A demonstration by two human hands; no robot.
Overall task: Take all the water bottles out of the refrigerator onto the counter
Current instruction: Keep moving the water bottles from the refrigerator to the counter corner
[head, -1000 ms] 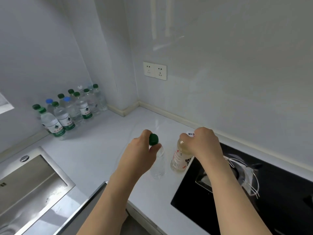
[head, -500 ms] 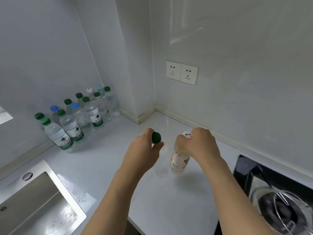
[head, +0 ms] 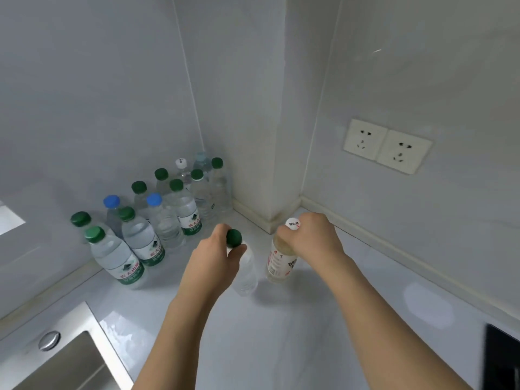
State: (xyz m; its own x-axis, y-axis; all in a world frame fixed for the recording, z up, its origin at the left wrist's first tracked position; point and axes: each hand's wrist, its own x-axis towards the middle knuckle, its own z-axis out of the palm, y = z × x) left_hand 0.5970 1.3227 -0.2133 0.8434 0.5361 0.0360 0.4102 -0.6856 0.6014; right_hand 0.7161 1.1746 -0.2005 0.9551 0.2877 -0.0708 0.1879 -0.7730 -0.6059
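The left hand [head: 213, 257] has its grip closed round the neck of a clear green-capped bottle [head: 245, 273], hiding its shoulder. The right hand [head: 312, 237] clasps the top of a white-capped bottle [head: 281, 263] holding pale yellowish liquid; its label is too small to read. Both stand on the bench [head: 281, 333]. A cluster of water bottles [head: 157, 220] waits by the wall, the rear ones partly hidden. The sink [head: 56, 358] is cut off at the frame edge.

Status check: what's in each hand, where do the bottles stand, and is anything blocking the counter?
Left hand grips green-capped bottle; right hand grips white-capped bottle. Both upright at the counter. Bottle cluster left by the wall. Nothing blocking.
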